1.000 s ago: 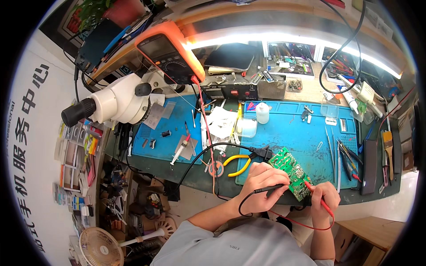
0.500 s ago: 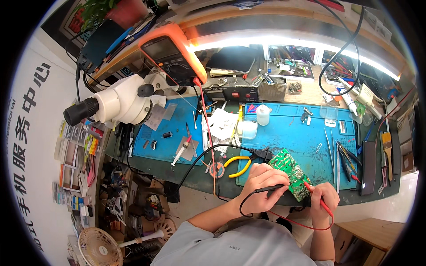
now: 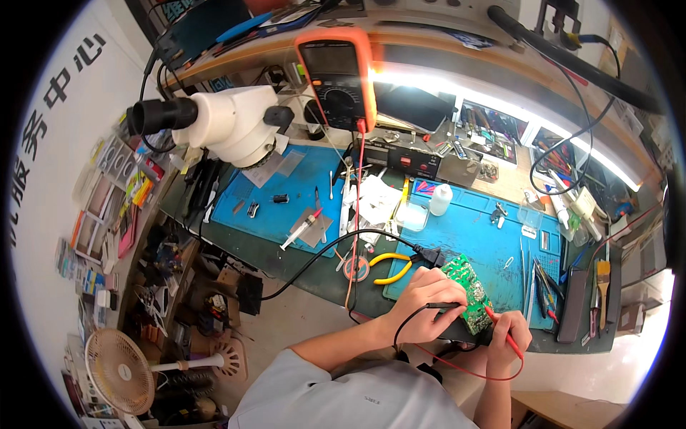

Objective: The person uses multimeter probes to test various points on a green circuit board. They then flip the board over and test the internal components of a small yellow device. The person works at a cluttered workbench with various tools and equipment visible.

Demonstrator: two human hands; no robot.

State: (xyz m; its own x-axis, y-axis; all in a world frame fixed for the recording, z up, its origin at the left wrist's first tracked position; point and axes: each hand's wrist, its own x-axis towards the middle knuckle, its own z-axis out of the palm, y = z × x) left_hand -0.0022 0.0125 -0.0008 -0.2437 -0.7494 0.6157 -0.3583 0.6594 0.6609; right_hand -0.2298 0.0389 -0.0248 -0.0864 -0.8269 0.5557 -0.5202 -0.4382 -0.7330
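Note:
A green circuit board (image 3: pixel 474 304) is tilted up at the front edge of the bench. My left hand (image 3: pixel 423 306) is closed on a black test probe (image 3: pixel 441 305) at the board's left side; whether these fingers also grip the board is hidden. In my closed right hand (image 3: pixel 509 336) is a red test probe (image 3: pixel 511 343), its tip at the board's right side. Contact of either tip with a solder point is too small to tell. An orange multimeter (image 3: pixel 339 82) stands higher up, with a red lead at its lower edge.
Beside the board lie a black power plug (image 3: pixel 430 257) with its cable and yellow-handled pliers (image 3: pixel 393 268). A white microscope (image 3: pixel 232 125) overhangs the left blue mat (image 3: pixel 246 222). Tweezers (image 3: pixel 530 286) and a brush (image 3: pixel 603 286) are to the right; a bottle (image 3: pixel 441 199) stands behind.
The view has swung, so the bench appears rotated and the multimeter farther right. Both hands keep their probes at the board; the red one sits at a slightly different angle.

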